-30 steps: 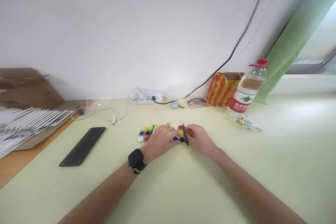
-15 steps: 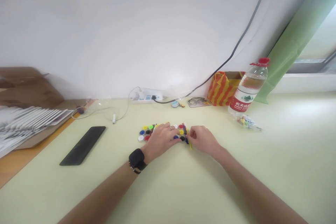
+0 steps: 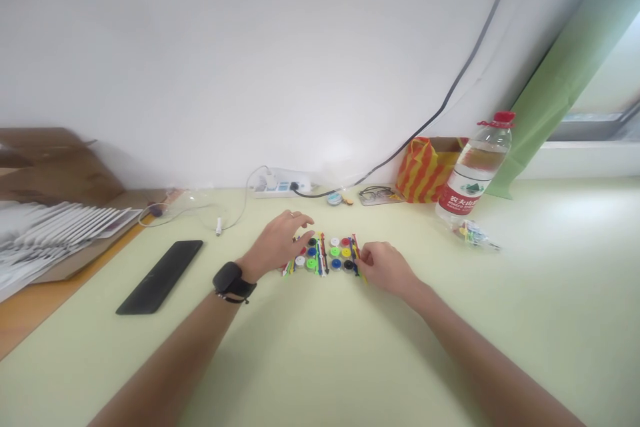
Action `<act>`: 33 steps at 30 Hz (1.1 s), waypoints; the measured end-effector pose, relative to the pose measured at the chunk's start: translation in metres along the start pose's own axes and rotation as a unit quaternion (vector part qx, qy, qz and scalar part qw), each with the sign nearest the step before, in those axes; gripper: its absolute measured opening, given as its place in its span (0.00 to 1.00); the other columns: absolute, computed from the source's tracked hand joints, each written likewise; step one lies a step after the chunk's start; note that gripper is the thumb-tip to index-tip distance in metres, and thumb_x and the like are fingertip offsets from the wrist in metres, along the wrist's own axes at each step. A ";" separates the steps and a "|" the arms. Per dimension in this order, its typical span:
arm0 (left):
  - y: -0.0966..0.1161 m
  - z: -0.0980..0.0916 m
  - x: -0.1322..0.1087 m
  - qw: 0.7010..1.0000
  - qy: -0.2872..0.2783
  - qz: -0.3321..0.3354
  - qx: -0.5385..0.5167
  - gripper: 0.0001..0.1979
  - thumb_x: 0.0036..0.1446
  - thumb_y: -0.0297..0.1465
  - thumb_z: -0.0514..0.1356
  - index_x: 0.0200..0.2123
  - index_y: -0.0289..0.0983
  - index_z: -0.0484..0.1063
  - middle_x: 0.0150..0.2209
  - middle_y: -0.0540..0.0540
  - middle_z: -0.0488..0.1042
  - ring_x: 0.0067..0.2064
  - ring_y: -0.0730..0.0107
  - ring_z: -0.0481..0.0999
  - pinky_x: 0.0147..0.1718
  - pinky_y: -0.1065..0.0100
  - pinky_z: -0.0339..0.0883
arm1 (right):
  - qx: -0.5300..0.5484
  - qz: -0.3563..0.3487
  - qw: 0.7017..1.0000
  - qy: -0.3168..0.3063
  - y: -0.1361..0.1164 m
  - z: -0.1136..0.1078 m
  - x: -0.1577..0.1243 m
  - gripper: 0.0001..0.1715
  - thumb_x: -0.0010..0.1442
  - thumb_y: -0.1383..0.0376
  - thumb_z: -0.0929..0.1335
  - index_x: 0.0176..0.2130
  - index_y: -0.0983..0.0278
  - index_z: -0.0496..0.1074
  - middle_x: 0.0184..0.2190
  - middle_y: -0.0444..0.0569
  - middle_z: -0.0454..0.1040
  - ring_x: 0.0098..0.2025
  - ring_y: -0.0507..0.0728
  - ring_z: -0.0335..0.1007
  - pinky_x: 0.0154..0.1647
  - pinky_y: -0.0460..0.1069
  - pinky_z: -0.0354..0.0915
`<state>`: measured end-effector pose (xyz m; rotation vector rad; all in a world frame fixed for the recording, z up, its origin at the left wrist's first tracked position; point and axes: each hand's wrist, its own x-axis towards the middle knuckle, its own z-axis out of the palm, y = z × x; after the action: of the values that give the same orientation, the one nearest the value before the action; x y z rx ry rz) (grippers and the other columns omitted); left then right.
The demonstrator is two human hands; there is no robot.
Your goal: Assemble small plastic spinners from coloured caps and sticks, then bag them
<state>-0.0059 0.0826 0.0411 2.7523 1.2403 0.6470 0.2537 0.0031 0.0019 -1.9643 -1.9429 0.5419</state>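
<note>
While the coloured discs (image 3: 335, 251) lay on the pale green surface (image 3: 320, 353), short of its far edge along the wall, thin coloured sticks (image 3: 321, 257) ran between and beside them in narrow bundles. To the right of the middle bundle stood two columns of three discs: white, green and blue, then red, yellow and black. Left of it were more discs, some partly hidden by the left hand (image 3: 279, 245). That hand hung over the leftmost discs and sticks, its thumb and fingers apart. The right hand (image 3: 386, 268) was at the rightmost bundle, fingers curled with the tips at the sticks; whether they were clamped on one, I could not tell. A black watch (image 3: 231, 279) circled the left wrist.

Toward the surface's left edge lay a flat black case (image 3: 160, 278), and white papers (image 3: 60, 230) were stacked at the far left corner. A power strip (image 3: 280, 188) and glasses (image 3: 377, 193) lay along the far edge, with a striped bag (image 3: 425, 170) and a water bottle (image 3: 470, 180) farther right.
</note>
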 end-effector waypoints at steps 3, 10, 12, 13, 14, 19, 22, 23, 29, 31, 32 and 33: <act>-0.021 -0.005 -0.003 1.000 -0.001 -0.025 0.001 0.14 0.68 0.41 0.54 0.49 0.41 0.74 0.47 0.45 0.79 0.48 0.56 0.74 0.45 0.58 0.68 | -0.003 -0.003 1.000 0.003 0.000 0.001 0.000 0.08 0.59 0.67 0.67 0.28 0.62 0.71 0.30 0.47 0.78 0.31 0.54 0.70 0.28 0.47 0.54; -0.063 -0.007 -0.009 0.994 0.008 -0.113 -0.005 0.17 0.66 0.45 0.54 0.45 0.42 0.76 0.41 0.46 0.81 0.37 0.61 0.76 0.38 0.62 0.66 | -0.001 -0.001 1.000 0.008 -0.001 -0.001 0.000 0.08 0.55 0.69 0.67 0.25 0.62 0.69 0.29 0.47 0.78 0.30 0.54 0.70 0.27 0.47 0.54; -0.073 -0.006 -0.010 0.991 0.002 -0.131 -0.008 0.18 0.65 0.46 0.54 0.44 0.42 0.77 0.38 0.47 0.81 0.33 0.63 0.75 0.36 0.63 0.66 | 0.029 -0.002 1.000 0.005 0.003 -0.004 0.002 0.09 0.56 0.68 0.67 0.25 0.62 0.69 0.27 0.47 0.78 0.29 0.54 0.70 0.27 0.47 0.55; -0.077 -0.006 -0.010 0.990 -0.005 -0.140 -0.012 0.18 0.65 0.46 0.54 0.43 0.42 0.77 0.37 0.47 0.81 0.31 0.64 0.75 0.35 0.63 0.65 | 0.047 -0.003 0.999 0.008 0.007 -0.006 0.004 0.09 0.57 0.67 0.67 0.25 0.62 0.70 0.27 0.46 0.78 0.28 0.54 0.70 0.27 0.47 0.56; -0.080 -0.006 -0.011 0.989 -0.012 -0.148 -0.016 0.18 0.64 0.46 0.54 0.42 0.41 0.77 0.35 0.47 0.81 0.31 0.64 0.75 0.34 0.63 0.65 | 0.063 -0.002 0.998 0.015 0.011 -0.008 0.006 0.09 0.58 0.66 0.67 0.25 0.62 0.70 0.26 0.46 0.78 0.28 0.54 0.71 0.28 0.47 0.57; -0.089 -0.012 -0.015 0.974 -0.088 -0.197 -0.064 0.22 0.62 0.50 0.54 0.38 0.40 0.77 0.31 0.46 0.80 0.30 0.62 0.77 0.31 0.65 0.66 | 0.082 0.012 0.996 0.047 0.035 -0.012 0.020 0.08 0.58 0.68 0.66 0.27 0.63 0.72 0.28 0.48 0.79 0.30 0.54 0.74 0.31 0.47 0.61; -0.088 -0.016 -0.018 0.946 -0.174 -0.237 -0.137 0.24 0.59 0.55 0.55 0.38 0.39 0.74 0.24 0.48 0.78 0.23 0.64 0.76 0.26 0.66 0.66 | 0.073 0.007 0.996 0.057 0.041 -0.009 0.023 0.07 0.58 0.68 0.66 0.29 0.63 0.72 0.30 0.49 0.79 0.32 0.55 0.74 0.33 0.47 0.62; -0.086 -0.017 -0.019 0.936 -0.192 -0.247 -0.161 0.25 0.58 0.56 0.55 0.38 0.40 0.73 0.24 0.48 0.78 0.23 0.64 0.76 0.25 0.66 0.67 | 0.073 0.002 0.996 0.061 0.040 -0.007 0.023 0.07 0.59 0.67 0.66 0.31 0.63 0.73 0.31 0.49 0.79 0.32 0.55 0.74 0.34 0.48 0.63; -0.068 -0.020 -0.017 0.917 -0.232 -0.252 -0.205 0.26 0.56 0.57 0.57 0.39 0.40 0.72 0.25 0.48 0.79 0.24 0.62 0.80 0.27 0.66 0.71 | 0.121 -0.060 0.989 0.058 0.026 0.009 0.017 0.08 0.61 0.68 0.65 0.37 0.64 0.75 0.33 0.49 0.79 0.33 0.56 0.73 0.35 0.48 0.66; -0.062 -0.022 -0.015 0.924 -0.238 -0.232 -0.186 0.25 0.58 0.56 0.56 0.40 0.40 0.73 0.25 0.48 0.79 0.24 0.62 0.79 0.29 0.65 0.70 | 0.157 -0.068 0.984 0.039 0.021 0.012 0.016 0.09 0.62 0.67 0.64 0.38 0.64 0.75 0.33 0.49 0.79 0.33 0.56 0.74 0.35 0.48 0.67; -0.060 -0.023 -0.015 0.929 -0.242 -0.225 -0.171 0.25 0.59 0.56 0.55 0.40 0.40 0.73 0.25 0.48 0.79 0.24 0.62 0.79 0.29 0.65 0.70 | 0.172 -0.071 0.982 0.033 0.020 0.013 0.016 0.09 0.63 0.66 0.64 0.39 0.64 0.75 0.33 0.49 0.79 0.33 0.56 0.74 0.34 0.48 0.67; -0.058 -0.024 -0.014 0.934 -0.241 -0.220 -0.146 0.25 0.61 0.56 0.53 0.41 0.40 0.74 0.26 0.47 0.79 0.25 0.61 0.79 0.29 0.64 0.69 | 0.181 -0.076 0.980 0.028 0.019 0.013 0.015 0.10 0.64 0.65 0.64 0.40 0.64 0.75 0.34 0.49 0.79 0.34 0.55 0.74 0.34 0.48 0.68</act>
<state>-0.0649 0.1088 0.0457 2.0996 1.4181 0.0889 0.2638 0.0175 -0.0196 -1.5762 -1.7914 0.7302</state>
